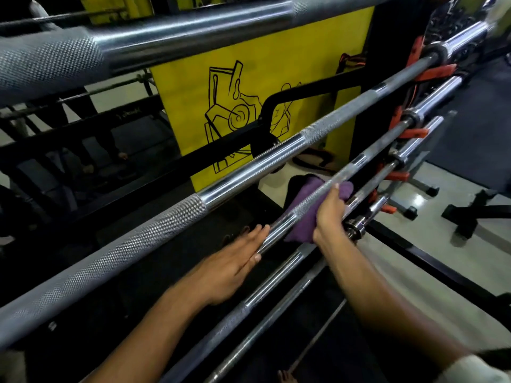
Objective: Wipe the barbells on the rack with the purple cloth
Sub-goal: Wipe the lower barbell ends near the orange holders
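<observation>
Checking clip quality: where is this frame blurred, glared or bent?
Head view: both forearms smear with motion blur, while the left hand and the right hand on the purple cloth read fairly sharp; glare streaks the upper barbell; wide-angle lens bows the bars.

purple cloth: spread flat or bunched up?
Bunched. The purple cloth is gathered around the barbell, gripped by the right hand; no flat spread shows.
</observation>
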A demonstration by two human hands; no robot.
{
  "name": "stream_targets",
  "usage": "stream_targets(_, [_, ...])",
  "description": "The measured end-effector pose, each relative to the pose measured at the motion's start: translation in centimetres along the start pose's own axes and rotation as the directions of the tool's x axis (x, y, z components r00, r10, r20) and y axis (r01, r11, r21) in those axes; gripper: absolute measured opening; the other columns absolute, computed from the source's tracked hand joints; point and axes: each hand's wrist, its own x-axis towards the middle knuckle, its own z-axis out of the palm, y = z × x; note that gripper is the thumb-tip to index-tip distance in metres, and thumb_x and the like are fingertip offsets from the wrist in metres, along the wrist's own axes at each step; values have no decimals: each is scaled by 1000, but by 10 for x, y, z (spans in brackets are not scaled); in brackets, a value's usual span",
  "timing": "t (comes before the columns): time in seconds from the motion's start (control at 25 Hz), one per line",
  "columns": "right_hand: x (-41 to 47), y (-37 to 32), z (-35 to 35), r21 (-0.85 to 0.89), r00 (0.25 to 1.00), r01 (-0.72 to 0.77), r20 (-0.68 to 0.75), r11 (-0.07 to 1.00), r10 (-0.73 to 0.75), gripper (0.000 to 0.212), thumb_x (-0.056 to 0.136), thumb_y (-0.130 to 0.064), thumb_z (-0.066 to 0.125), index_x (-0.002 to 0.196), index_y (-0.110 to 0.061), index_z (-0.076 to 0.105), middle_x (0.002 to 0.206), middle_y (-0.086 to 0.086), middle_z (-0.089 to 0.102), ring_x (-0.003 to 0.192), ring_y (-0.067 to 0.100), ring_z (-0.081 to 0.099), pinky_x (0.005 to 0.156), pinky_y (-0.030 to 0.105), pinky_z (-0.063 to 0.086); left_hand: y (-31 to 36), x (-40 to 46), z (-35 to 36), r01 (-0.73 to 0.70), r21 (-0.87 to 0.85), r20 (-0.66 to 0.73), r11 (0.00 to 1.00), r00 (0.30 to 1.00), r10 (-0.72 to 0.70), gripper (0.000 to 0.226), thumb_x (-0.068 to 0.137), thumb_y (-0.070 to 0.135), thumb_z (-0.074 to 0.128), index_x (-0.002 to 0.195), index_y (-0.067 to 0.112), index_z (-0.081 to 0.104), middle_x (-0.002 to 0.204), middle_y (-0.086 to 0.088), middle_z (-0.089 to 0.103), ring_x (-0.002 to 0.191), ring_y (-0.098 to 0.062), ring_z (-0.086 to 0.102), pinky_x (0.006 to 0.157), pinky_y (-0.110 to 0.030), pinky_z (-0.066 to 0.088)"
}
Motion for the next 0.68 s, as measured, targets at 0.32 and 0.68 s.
stream_targets(0.32, [40, -48, 7, -135, 985, 25, -168, 991, -48, 37, 101, -44, 46, 107, -13, 65, 107, 5, 69, 100, 26, 68, 85, 32, 54, -1, -2, -2, 9, -31, 6, 999, 1000, -9, 59, 105, 48, 28, 148, 60, -11, 159, 35, -7, 145, 14, -3, 123, -26, 10])
stream_targets(0.68, [-20, -6, 7, -72, 999, -5, -49, 997, 2, 40, 106, -48, 40, 104, -14, 62, 104, 8, 73, 95, 26, 71, 85, 37, 59, -6, -1, -3, -12, -85, -2, 996, 1000, 12, 60, 106, 46, 35, 149, 61, -4, 163, 27, 5, 148, 4, 13, 123, -30, 20])
